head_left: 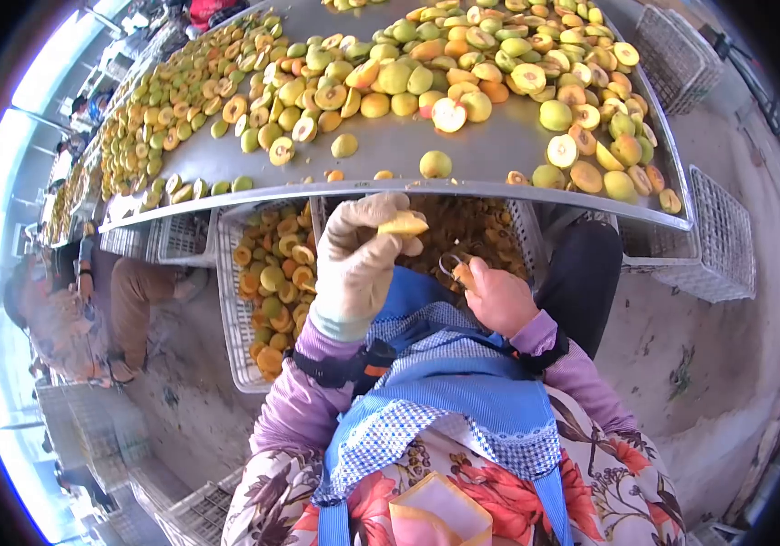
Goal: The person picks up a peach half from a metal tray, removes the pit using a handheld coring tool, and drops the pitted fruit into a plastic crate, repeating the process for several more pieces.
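Observation:
My left hand [358, 259], in a pale glove, pinches a yellow fruit piece [404, 224] just below the metal table's front edge. Lower and to the right, my bare right hand [499, 298] is closed on a small tool with a curved metal loop [452, 265] and an orange-brown handle. The two hands are apart, and the loop points up and left. Beneath them stands a crate of brown-orange pieces [490, 232]. Left of my gloved hand, a white crate [237, 341] holds halved fruit [273, 279].
The metal table [308, 168] bears many whole and halved fruits [395, 77]. White crates [722, 232] stand under and beside its right end. At the left sits another person [131, 300], with more crates [99, 428] nearby. My knee [583, 273] is beside the right hand.

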Tool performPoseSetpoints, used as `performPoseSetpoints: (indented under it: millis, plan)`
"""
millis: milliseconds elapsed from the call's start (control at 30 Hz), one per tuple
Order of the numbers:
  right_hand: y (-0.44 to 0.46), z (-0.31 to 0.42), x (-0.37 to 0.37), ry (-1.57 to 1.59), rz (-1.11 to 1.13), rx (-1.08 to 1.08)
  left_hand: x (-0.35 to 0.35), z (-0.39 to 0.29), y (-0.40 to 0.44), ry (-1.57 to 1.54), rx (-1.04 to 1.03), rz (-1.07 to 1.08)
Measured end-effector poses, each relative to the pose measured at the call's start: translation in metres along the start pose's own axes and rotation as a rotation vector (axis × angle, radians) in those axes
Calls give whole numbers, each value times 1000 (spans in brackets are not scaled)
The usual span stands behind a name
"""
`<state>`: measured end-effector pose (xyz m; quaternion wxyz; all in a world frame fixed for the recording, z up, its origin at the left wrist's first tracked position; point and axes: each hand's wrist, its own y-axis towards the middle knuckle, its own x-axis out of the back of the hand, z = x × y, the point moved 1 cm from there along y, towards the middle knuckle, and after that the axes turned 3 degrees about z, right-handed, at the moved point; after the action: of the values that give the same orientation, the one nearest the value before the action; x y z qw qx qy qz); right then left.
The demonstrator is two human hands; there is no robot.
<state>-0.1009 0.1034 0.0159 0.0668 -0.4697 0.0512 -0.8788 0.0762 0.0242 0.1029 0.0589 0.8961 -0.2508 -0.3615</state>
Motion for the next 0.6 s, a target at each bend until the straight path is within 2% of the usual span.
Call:
performPoseSetpoints:
  millis: [67,133,200,233,300,400,433,500,600]
  plan:
    - [2,-5,-3,7,-17,18,-20,-10,6,9,-69,137]
    - [3,-7,-3,13,-9,21,-61,-35,6,254,-114,180]
    - [10,-8,-1,95,-5,-34,-103,-50,22,-106,-143,606]
    - [13,-8,0,118,-74,-14,-122,-55,26,-298,-149,803]
    - [23,-12,6,155,-209,24,-137,-57,8,-485,-219,918]
    - [44,-22,18,160,-314,55,-143,-58,6,-385,-454,782]
    - [51,-26,21,122,-382,89,-143,-61,8,-373,-470,743]
    - [59,-28,32,75,-339,49,-143,-72,6,-379,-437,663]
    - [75,-24,45,110,-328,32,-138,-68,17,-463,-543,634]
